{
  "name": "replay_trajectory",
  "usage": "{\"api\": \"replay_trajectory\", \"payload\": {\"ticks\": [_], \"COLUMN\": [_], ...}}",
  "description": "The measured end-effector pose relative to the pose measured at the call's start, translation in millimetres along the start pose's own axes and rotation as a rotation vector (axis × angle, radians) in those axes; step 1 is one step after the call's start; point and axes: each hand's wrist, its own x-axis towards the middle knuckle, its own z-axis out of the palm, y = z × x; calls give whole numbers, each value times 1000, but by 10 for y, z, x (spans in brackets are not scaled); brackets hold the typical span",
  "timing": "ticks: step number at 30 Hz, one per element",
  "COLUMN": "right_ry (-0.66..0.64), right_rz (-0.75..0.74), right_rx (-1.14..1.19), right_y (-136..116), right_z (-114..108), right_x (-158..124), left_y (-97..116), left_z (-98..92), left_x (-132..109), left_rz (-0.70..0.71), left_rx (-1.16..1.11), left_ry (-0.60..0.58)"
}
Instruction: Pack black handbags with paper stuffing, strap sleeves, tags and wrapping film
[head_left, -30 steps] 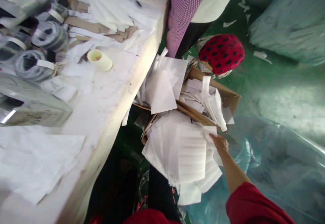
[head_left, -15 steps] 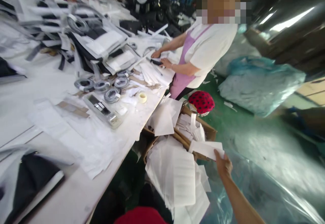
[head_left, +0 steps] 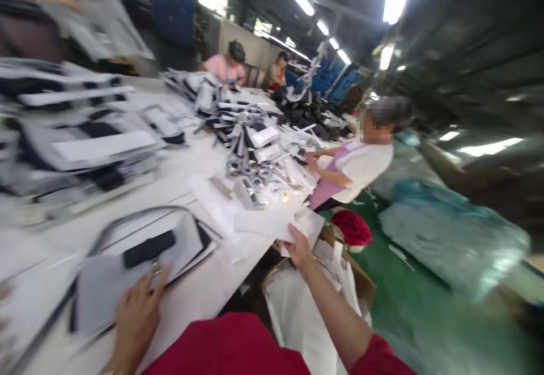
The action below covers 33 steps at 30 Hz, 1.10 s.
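My right hand (head_left: pixel 300 248) pinches the end of a white strip (head_left: pixel 261 225), which looks like thin packing foam or paper, above the table's edge. Flat on the table in front of me lies a handbag (head_left: pixel 100 284), grey with a black panel and a long grey strap. My left hand (head_left: pixel 138 312) rests on its near side, fingers apart, with the fingertips by a small metal clasp (head_left: pixel 156 266). Motion blur hides whether they touch the clasp.
White sheets, rolled grey straps (head_left: pixel 257 181) and a tape roll (head_left: pixel 284 196) lie along the table (head_left: pixel 199 307). Bags are piled at left (head_left: pixel 102 143). Below the edge stand cardboard boxes (head_left: pixel 361 276) of white sheets. A co-worker (head_left: pixel 361 165) stands beyond them.
My right hand has carried the white strip from over the boxes leftward to the table's edge. My left hand has come into view on the handbag. The view has swung left and up.
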Motion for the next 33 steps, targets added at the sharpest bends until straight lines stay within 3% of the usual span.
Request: {"api": "replay_trajectory", "payload": {"ticks": [8,11,14,17,20,22,27,30,33], "right_ry": [-197,-230,-271,-294,-319,-409,-877,-1256,-1536], "right_rz": [254,247,186,172,160,106,-199,-514,-866], "right_rx": [-56,-85,-161,-270,-325,-376,-611,-739,-880], "right_y": [847,1024,1074,1085,1114,1128,1118,1203,1397], "right_z": [1895,2452,2836,2941,2794,2661,2581,2556,2353], "right_x": [114,263,483,710,798,716,143,-102,-110], "left_y": [-65,-45,-36,-38,-26,-10,14,11,9], "left_z": [151,182,189,195,219,241,258,229,197], "left_x": [-169,-209,-227,-218,-213,-217,-232,-225,-205], "left_rz": [-83,-89,-93,-105,-129,-151,-171,-166,-172], "left_rx": [142,137,129,112,80,62,67,61,21], "left_ry": [-101,-104,-100,-102,-101,-105,-144,-155,-155]}}
